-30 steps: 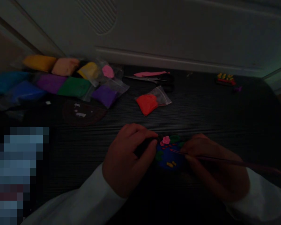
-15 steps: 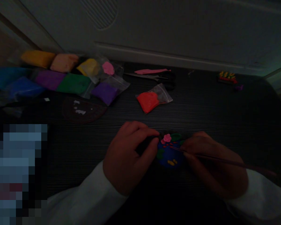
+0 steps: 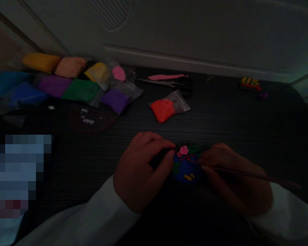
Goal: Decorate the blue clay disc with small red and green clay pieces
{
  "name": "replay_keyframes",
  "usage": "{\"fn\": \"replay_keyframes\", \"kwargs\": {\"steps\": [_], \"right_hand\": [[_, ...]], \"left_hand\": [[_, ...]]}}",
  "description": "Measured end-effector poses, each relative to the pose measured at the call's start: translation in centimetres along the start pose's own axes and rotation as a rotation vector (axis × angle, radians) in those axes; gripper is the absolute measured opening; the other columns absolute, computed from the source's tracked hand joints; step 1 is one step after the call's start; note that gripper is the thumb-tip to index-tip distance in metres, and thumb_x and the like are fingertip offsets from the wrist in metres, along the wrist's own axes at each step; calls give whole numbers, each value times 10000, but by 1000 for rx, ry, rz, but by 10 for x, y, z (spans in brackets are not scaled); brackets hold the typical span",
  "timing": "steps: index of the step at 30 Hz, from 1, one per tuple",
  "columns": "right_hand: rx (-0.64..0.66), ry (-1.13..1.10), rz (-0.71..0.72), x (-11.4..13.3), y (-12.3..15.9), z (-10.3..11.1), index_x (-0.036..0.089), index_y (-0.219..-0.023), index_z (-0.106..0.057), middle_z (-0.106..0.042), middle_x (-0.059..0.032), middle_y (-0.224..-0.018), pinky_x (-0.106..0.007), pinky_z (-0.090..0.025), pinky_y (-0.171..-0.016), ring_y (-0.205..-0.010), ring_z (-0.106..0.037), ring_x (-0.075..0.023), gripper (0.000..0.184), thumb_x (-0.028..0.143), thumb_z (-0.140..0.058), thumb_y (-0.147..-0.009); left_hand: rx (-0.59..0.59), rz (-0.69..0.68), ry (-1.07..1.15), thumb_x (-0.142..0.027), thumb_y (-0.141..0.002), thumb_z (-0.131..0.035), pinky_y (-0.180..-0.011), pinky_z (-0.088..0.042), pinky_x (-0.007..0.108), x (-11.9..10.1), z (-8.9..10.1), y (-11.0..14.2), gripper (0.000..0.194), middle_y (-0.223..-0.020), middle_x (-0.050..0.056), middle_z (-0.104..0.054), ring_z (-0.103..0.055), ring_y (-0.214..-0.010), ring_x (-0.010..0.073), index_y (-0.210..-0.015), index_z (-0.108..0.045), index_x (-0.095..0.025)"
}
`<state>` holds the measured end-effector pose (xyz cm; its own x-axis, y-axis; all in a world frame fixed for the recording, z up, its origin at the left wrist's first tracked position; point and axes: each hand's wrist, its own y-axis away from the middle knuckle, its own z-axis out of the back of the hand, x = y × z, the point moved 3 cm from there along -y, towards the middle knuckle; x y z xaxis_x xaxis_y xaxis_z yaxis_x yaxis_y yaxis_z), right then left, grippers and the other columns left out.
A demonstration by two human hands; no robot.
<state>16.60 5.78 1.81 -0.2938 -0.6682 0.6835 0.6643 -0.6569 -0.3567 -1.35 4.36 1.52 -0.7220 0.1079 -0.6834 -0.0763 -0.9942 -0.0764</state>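
Observation:
A round blue clay piece lies on the dark table, decorated with a pink flower, green leaves, small red bits and yellow shapes. My left hand pinches its left edge between thumb and fingers. In my right hand is a thin, reddish stick-like tool, gripped like a pen. The tool's tip touches, or hovers just above, the red bits on the blue surface; I cannot tell which. The dim light hides the piece's outer rim.
Beyond my hands lies a bag of red clay. Scissors and a pink clay knife lie behind it. Several bags of coloured clay and a protractor-like half disc are at left. A pixelated screen stands lower left.
The view has shifted slightly. Both hands keep their grips on the clay piece and the tool, and the tool's tip stays by the red bits.

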Motion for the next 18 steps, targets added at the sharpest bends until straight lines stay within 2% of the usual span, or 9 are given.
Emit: {"fn": "replay_keyframes", "kwargs": {"steps": [18], "right_hand": [[-6,-15,-14,-1,0,0,126,-943,-505,-572,-60,-827,-338,-453,-663,-761,-537,-164,336,-1,-561,-637]], "left_hand": [[5,-1,-17,-228,-747,-495,-755,-415,290,-1,1,0,173,-859,17,-563,-509,-842,148,-869,-615,-208]]}}
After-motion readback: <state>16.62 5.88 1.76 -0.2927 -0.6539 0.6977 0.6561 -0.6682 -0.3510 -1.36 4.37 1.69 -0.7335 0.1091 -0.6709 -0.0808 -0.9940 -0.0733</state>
